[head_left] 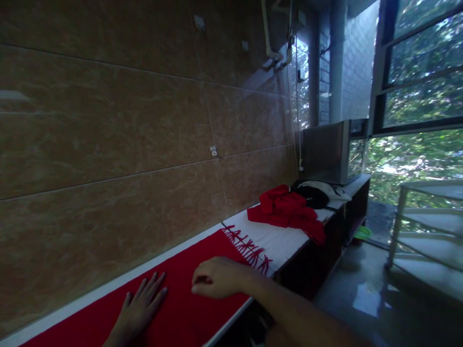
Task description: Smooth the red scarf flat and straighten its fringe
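Observation:
A long red scarf with a fringed end lies spread flat along the white counter. My left hand rests flat on it, fingers spread. To the right, my right hand is over the scarf with its fingers curled in toward the thumb; a small gap shows inside the curl, and nothing is visible in it. Whether this hand touches the cloth I cannot tell. The scarf's twisted fringe lies beyond my right hand, on the bare white surface.
Farther along the counter sits a crumpled red cloth, with black and white fabric behind it. A large grey box-shaped appliance stands at the far end. A tiled wall borders the counter; a tiered shelf stands right.

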`<state>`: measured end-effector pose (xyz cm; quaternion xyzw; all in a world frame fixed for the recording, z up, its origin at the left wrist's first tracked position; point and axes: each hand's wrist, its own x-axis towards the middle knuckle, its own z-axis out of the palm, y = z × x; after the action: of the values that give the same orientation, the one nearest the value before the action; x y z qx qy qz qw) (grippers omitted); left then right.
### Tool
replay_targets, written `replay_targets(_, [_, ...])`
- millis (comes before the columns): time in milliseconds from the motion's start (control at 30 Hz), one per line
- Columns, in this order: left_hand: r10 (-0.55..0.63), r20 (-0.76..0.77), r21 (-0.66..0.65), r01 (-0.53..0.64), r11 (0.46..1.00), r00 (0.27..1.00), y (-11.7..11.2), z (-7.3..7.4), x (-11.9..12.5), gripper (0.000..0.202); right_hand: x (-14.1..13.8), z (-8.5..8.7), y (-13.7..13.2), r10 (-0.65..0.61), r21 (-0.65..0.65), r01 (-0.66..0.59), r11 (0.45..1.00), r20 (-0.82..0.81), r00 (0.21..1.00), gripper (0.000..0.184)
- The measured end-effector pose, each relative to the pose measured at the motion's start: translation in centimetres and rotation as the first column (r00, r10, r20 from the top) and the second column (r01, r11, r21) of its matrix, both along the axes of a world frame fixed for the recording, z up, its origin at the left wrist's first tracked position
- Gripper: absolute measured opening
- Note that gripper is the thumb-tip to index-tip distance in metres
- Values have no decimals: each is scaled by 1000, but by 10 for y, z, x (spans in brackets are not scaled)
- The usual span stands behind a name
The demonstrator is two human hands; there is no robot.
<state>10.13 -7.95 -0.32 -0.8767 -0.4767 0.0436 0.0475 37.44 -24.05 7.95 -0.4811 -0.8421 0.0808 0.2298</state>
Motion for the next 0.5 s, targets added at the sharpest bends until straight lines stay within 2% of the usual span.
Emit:
replay_targets(67, [8,11,-5,-7,1000,1000,1,-4,-1,56,35,5,-20,-129,-7,129,992,-19,991,21])
replay_targets(167, [5,82,-1,-5,1000,997,-1,-5,-4,58,88,8,-58,-366,-78,371,926,69,928,23])
replay_targets(300, [26,182,52,-36,998,983,-7,9,3,61,136,1,-105,-440,-133,465,875,177,880,23])
replay_targets(400, [-40,266,100,13,995,963,-20,29,33,53,155,-13,-119,-463,-156,496,854,207,862,25])
replay_targets(500, [-177,400,31,179,983,899,-48,46,91,44,161,-32,-112,-474,-126,494,860,157,866,33])
